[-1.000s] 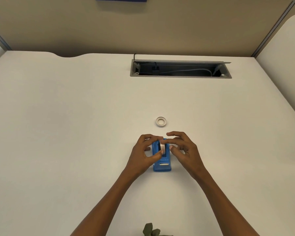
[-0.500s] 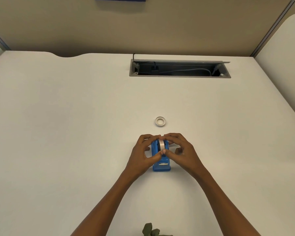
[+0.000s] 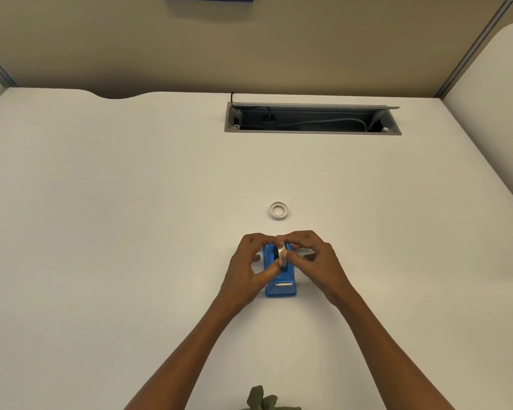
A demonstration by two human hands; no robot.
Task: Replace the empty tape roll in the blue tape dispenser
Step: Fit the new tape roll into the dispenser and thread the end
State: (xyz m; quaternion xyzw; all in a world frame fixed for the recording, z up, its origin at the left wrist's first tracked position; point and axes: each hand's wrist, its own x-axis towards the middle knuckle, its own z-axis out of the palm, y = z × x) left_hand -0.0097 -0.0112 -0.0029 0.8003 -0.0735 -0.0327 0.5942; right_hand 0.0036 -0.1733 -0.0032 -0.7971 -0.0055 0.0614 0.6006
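The blue tape dispenser (image 3: pixel 280 287) stands on the white desk, its cutter end toward me. A tape roll (image 3: pixel 281 252) sits upright in the dispenser's slot, mostly hidden by my fingers. My left hand (image 3: pixel 251 266) grips the dispenser's left side, thumb on its top near the roll. My right hand (image 3: pixel 311 258) pinches the roll from above and from the right, index finger and thumb on it. A second small whitish ring, a bare tape core (image 3: pixel 278 210), lies flat on the desk just beyond my hands.
An open grey cable tray (image 3: pixel 313 131) with cords is sunk into the desk at the back. Beige partition walls close the back and the right side. A bit of green fabric (image 3: pixel 262 399) shows at the bottom edge.
My right hand has closed in from the right onto the roll, its fingers now curled over the top. The left hand and dispenser have stayed in place.
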